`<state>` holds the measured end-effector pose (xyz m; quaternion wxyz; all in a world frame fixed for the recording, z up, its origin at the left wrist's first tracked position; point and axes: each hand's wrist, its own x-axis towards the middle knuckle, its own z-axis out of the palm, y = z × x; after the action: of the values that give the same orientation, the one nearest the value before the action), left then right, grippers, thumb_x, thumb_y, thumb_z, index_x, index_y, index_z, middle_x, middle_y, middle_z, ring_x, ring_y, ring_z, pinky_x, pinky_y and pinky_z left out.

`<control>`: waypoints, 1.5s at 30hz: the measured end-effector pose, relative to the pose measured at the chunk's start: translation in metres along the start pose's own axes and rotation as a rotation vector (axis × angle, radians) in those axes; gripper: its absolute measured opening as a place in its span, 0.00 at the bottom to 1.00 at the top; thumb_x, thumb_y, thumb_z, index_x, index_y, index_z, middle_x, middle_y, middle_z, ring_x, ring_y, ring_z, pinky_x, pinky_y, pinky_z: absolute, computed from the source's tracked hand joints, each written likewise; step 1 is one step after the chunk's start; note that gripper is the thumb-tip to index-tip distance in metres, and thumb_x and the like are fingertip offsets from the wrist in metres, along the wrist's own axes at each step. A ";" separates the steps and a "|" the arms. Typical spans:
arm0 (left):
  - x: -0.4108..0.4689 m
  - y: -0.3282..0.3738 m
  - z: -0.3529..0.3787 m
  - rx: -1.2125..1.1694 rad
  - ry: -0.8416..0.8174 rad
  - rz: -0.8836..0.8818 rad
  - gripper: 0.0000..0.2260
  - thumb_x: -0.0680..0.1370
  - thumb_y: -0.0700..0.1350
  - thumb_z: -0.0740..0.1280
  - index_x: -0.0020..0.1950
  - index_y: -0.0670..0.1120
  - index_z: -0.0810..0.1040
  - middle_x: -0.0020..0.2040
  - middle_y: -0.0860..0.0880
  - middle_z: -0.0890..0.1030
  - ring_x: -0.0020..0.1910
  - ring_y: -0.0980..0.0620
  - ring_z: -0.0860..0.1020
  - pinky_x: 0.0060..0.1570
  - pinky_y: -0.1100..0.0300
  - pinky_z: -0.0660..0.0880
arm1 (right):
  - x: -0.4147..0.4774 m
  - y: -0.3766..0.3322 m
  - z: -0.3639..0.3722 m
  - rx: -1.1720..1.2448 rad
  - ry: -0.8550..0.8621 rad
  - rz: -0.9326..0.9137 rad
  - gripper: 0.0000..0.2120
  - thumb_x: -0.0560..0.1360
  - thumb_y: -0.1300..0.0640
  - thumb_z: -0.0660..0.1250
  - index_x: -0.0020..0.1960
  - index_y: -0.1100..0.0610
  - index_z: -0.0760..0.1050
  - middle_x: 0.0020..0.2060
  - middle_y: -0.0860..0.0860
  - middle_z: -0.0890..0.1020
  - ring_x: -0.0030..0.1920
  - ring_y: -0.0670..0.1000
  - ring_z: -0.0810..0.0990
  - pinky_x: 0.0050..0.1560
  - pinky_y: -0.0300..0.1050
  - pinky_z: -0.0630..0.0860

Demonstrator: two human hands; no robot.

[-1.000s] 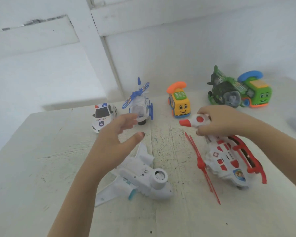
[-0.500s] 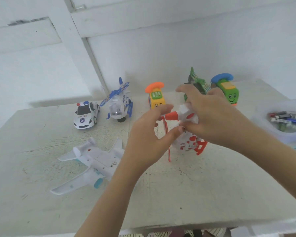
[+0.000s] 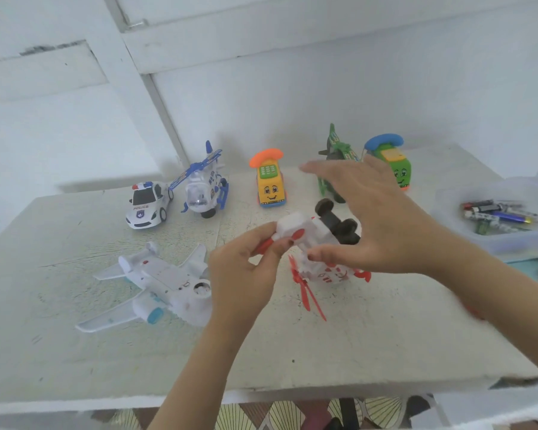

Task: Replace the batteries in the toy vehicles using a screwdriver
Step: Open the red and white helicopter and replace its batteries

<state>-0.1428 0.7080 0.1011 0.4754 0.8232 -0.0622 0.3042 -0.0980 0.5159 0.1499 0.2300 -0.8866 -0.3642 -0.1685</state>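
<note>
A red and white toy helicopter [image 3: 316, 240] is held above the table, turned so its black wheels point up and its red rotor hangs down. My left hand [image 3: 246, 274] pinches its red-tipped tail end. My right hand [image 3: 373, 218] hovers over the body with fingers spread, its thumb touching the lower side. A white toy airplane [image 3: 162, 283] lies upside down on the table to the left. No screwdriver shows.
Along the back of the white table [image 3: 385, 336] stand a police car [image 3: 146, 204], a blue helicopter [image 3: 204, 187], a yellow phone car [image 3: 271, 184], a green aircraft [image 3: 336, 159] and a green phone car [image 3: 392, 162]. A clear tub of batteries [image 3: 497, 215] sits right.
The red helicopter has been lifted off the table and turned wheels-up. My left hand has taken its tail, and my right hand has opened its fingers over the body.
</note>
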 end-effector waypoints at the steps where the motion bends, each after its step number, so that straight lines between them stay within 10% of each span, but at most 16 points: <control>1: -0.002 -0.002 -0.002 -0.009 0.008 -0.017 0.11 0.70 0.44 0.76 0.43 0.60 0.82 0.33 0.70 0.79 0.37 0.67 0.80 0.40 0.74 0.73 | -0.004 0.007 -0.001 0.082 -0.029 0.037 0.45 0.65 0.29 0.66 0.75 0.46 0.55 0.64 0.32 0.63 0.63 0.34 0.59 0.68 0.48 0.57; 6: -0.013 -0.011 -0.008 -0.094 0.017 -0.102 0.15 0.71 0.38 0.74 0.49 0.58 0.80 0.38 0.69 0.81 0.40 0.66 0.81 0.44 0.73 0.74 | -0.020 0.040 0.012 0.444 -0.324 0.307 0.54 0.58 0.38 0.77 0.72 0.34 0.46 0.71 0.38 0.62 0.69 0.35 0.58 0.67 0.37 0.55; 10: -0.015 -0.016 -0.013 -0.213 -0.012 -0.197 0.12 0.72 0.39 0.72 0.48 0.57 0.82 0.43 0.60 0.85 0.43 0.61 0.82 0.46 0.66 0.77 | -0.027 0.053 0.031 0.487 -0.444 0.400 0.42 0.62 0.49 0.80 0.70 0.41 0.62 0.66 0.40 0.72 0.66 0.42 0.70 0.64 0.40 0.65; 19: -0.040 -0.021 -0.021 -0.090 -0.061 -0.255 0.11 0.72 0.42 0.72 0.53 0.53 0.80 0.45 0.56 0.84 0.43 0.59 0.81 0.45 0.69 0.75 | -0.020 0.048 0.041 0.281 -0.405 0.205 0.28 0.65 0.55 0.76 0.62 0.48 0.69 0.53 0.45 0.74 0.49 0.46 0.75 0.51 0.41 0.74; 27: -0.058 -0.016 0.003 0.090 -0.214 -0.283 0.36 0.64 0.57 0.79 0.69 0.58 0.70 0.62 0.61 0.74 0.56 0.68 0.73 0.50 0.75 0.70 | -0.030 0.050 0.032 -0.119 -0.263 -0.077 0.32 0.64 0.50 0.74 0.66 0.46 0.68 0.67 0.48 0.69 0.53 0.48 0.68 0.57 0.44 0.68; 35: -0.067 -0.008 0.043 0.131 -0.170 -0.137 0.13 0.68 0.49 0.75 0.49 0.57 0.76 0.44 0.59 0.77 0.43 0.65 0.73 0.40 0.76 0.65 | -0.049 0.060 0.030 -0.079 -0.251 -0.094 0.33 0.68 0.57 0.73 0.70 0.45 0.66 0.73 0.53 0.65 0.67 0.56 0.68 0.65 0.52 0.68; 42: -0.078 -0.002 0.062 0.078 0.020 -0.155 0.21 0.69 0.38 0.77 0.45 0.59 0.69 0.40 0.55 0.74 0.40 0.65 0.71 0.39 0.76 0.65 | -0.078 0.037 0.039 0.864 0.210 0.616 0.40 0.70 0.62 0.63 0.76 0.43 0.51 0.74 0.45 0.59 0.70 0.48 0.63 0.71 0.47 0.61; 45: -0.081 0.002 0.071 0.027 0.075 -0.170 0.18 0.70 0.40 0.77 0.47 0.56 0.71 0.41 0.55 0.74 0.40 0.63 0.72 0.40 0.74 0.66 | -0.072 0.031 0.043 1.229 -0.002 0.904 0.43 0.69 0.47 0.74 0.75 0.44 0.52 0.71 0.54 0.68 0.67 0.57 0.70 0.71 0.55 0.64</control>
<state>-0.1780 0.6336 0.0313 0.4902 0.8199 0.0299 0.2941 -0.1185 0.4779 0.0718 0.7285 -0.6620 0.0055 0.1761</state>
